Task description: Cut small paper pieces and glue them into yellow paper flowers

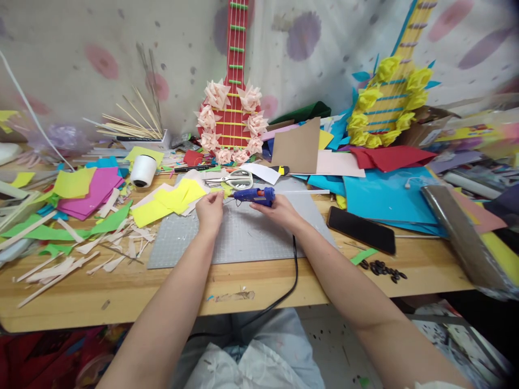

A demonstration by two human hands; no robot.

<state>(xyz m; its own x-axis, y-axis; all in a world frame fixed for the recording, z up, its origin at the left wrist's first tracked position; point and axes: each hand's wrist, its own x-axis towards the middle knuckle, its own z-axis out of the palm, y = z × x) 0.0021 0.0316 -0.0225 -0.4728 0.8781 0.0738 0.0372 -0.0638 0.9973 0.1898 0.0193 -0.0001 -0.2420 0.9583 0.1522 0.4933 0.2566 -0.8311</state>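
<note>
A pale wooden table (pixel 121 292) carries a grey gridded cutting mat (pixel 243 237); no writing on either is legible. Over the mat's far edge, the right hand (pixel 279 210) grips a blue plastic hot-glue gun (pixel 254 196), nozzle pointing left. The left hand (pixel 210 209) pinches a small yellow paper piece (pixel 221 190) at the nozzle tip.

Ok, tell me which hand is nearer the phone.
Right. The right hand, on the glue gun, lies just left of the phone; the left hand is farther left.
</note>
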